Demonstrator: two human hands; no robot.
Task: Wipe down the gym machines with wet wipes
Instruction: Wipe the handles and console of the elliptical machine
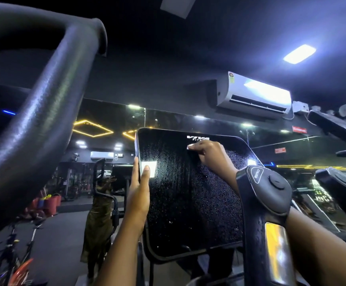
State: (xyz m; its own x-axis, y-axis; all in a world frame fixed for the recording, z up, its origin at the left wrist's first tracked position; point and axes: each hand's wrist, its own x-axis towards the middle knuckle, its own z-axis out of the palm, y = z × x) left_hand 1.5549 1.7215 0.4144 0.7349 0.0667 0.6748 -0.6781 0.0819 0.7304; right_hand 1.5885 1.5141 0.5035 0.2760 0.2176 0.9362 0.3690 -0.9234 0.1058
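A glossy black console screen (pixel 188 203) of a gym machine stands tilted in the middle of the view, wet with streaks and droplets. My left hand (pixel 140 195) grips its left edge, thumb lying on the glass. My right hand (pixel 208 155) presses near the top of the screen, just under the white logo, fingers curled over a wet wipe (pixel 189 147) of which only a small white corner shows. My right forearm passes behind the machine's right handlebar.
A thick black foam handlebar (pixel 44 104) arcs across the upper left. The right handlebar with a resistance button pad (pixel 269 186) stands close at lower right. A mirror wall behind reflects a person and gym gear. An air conditioner (pixel 254 96) hangs above.
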